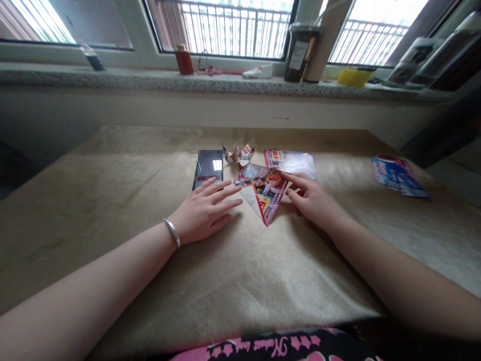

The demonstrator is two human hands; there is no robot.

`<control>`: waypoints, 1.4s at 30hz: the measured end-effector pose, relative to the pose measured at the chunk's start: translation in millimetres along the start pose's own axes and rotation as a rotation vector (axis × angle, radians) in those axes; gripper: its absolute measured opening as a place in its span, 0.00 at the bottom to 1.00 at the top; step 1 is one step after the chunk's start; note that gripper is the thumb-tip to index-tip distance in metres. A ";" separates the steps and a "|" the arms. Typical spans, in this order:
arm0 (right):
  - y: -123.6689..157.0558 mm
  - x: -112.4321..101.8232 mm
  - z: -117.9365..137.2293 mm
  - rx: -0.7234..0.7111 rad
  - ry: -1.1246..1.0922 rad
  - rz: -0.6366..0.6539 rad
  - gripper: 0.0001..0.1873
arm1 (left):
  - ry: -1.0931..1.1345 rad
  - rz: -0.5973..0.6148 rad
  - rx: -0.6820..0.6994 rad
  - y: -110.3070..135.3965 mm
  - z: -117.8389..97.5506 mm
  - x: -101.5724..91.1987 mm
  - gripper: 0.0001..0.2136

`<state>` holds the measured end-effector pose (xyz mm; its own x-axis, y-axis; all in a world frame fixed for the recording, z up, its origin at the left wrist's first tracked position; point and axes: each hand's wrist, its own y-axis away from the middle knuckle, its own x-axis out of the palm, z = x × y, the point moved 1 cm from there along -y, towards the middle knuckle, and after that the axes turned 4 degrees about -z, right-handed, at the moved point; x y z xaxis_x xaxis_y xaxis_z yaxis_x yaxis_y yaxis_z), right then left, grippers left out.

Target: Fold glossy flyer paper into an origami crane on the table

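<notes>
A printed sheet of paper (267, 186), folded into a kite-like shape with a white flap on its left, lies on the table between my hands. My left hand (205, 210) rests flat with fingers spread, its fingertips at the paper's left edge. On the other side, my right hand (311, 198) has its index finger touching the paper's upper right corner, thumb held apart below it. Neither hand grips anything. A smartphone (209, 168) with a lit screen lies just beyond my left fingers. Behind the paper sits a folded paper figure (239, 153) with pointed ends.
More printed sheets (289, 161) lie behind my right hand. Several blue and pink leaflets (398, 175) are at the table's right. Along the granite windowsill (135, 79) stand a red jar (184, 60), a dark lidded container (299, 54) and a yellow container (355, 76).
</notes>
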<state>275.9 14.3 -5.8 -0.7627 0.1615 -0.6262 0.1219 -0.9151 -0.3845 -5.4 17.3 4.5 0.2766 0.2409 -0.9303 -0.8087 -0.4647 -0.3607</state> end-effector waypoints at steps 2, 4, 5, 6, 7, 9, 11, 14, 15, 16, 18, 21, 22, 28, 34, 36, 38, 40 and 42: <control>1.6 1.1 2.8 -0.032 0.057 0.010 0.24 | 0.012 0.003 -0.003 0.1 0.6 0.6 0.19; 3.6 2.3 5.7 -0.084 0.159 0.024 0.23 | 0.026 0.017 0.007 -0.1 0.2 1.1 0.20; 4.5 2.7 6.8 -0.109 0.217 0.030 0.23 | 0.033 0.030 0.014 -0.3 -0.3 1.4 0.20; 5.3 3.0 7.5 -0.133 0.273 0.037 0.22 | 0.041 0.043 0.024 -0.6 -0.9 1.5 0.19; 6.0 3.1 8.0 -0.160 0.324 0.045 0.21 | 0.049 0.055 0.036 -0.9 -1.4 1.6 0.19; 6.9 2.9 8.6 -0.219 0.397 0.068 0.19 | 0.061 0.075 0.060 -1.2 -2.4 1.8 0.19; 7.6 2.2 9.8 -0.276 0.432 0.108 0.18 | 0.068 0.076 0.079 -1.2 -3.0 1.9 0.18; 9.1 1.4 13.6 -0.350 0.455 0.181 0.18 | 0.079 0.065 0.083 -0.9 -3.6 2.4 0.17; 9.7 1.2 15.2 -0.372 0.465 0.199 0.17 | 0.084 0.061 0.080 -0.9 -3.8 2.5 0.16; 10.3 0.9 16.6 -0.393 0.478 0.212 0.15 | 0.095 0.058 0.079 -0.9 -4.1 2.5 0.16; 11.2 0.0 18.6 -0.439 0.504 0.231 0.12 | 0.136 0.050 0.080 -1.4 -4.7 2.2 0.15; 11.1 -2.5 19.0 -0.519 0.530 0.244 0.10 | 0.208 0.029 0.080 -2.2 -5.2 0.8 0.13; 10.8 -3.5 19.0 -0.553 0.528 0.242 0.11 | 0.223 0.024 0.080 -2.4 -5.3 0.3 0.13; 9.7 -5.4 24.7 -0.703 0.321 0.295 0.07 | 0.248 0.065 0.068 -2.4 -6.5 0.6 0.12; 10.8 -0.4 30.3 -0.586 0.100 0.505 0.07 | 0.263 0.050 0.074 -4.1 -7.0 2.3 0.10; 10.1 -1.3 30.9 -0.562 0.081 0.500 0.08 | 0.279 0.052 0.086 -3.7 -6.8 3.0 0.11; 9.3 -2.7 31.2 -0.548 0.078 0.488 0.08 | 0.273 0.056 0.101 -2.6 -7.1 3.8 0.13; 8.9 -3.5 30.9 -0.523 0.084 0.489 0.07 | 0.246 0.071 0.115 -1.3 -8.0 4.4 0.16; 9.1 -3.3 29.3 -0.469 0.094 0.495 0.06 | 0.214 0.091 0.124 -0.8 -9.3 4.1 0.19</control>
<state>261.0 -5.4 12.6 -0.4904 -0.1834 -0.8520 0.7197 -0.6365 -0.2773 1.2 10.8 0.4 0.2924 0.0113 -0.9562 -0.8891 -0.3650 -0.2762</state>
